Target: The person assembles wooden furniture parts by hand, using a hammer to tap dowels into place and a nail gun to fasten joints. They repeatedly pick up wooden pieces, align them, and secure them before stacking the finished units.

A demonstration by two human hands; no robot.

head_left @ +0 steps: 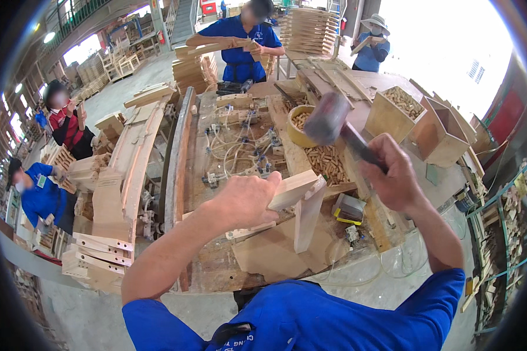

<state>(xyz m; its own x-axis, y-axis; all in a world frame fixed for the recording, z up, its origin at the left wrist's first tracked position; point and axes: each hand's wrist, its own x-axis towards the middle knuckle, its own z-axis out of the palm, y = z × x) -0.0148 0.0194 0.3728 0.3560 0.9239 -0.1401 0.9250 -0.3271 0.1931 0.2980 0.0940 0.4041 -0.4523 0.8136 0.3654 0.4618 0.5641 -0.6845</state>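
Near the tabletop's (211,272) front edge, the left hand (243,199) is clamped on the wood piece (295,191), seemingly steadying it over the cardboard (272,254), which probably guards against scratches. The right hand (392,174) wraps the mallet's (331,120) handle, its head raised. Dowels (325,167) lie toward the right edge, apparently for easy reach.
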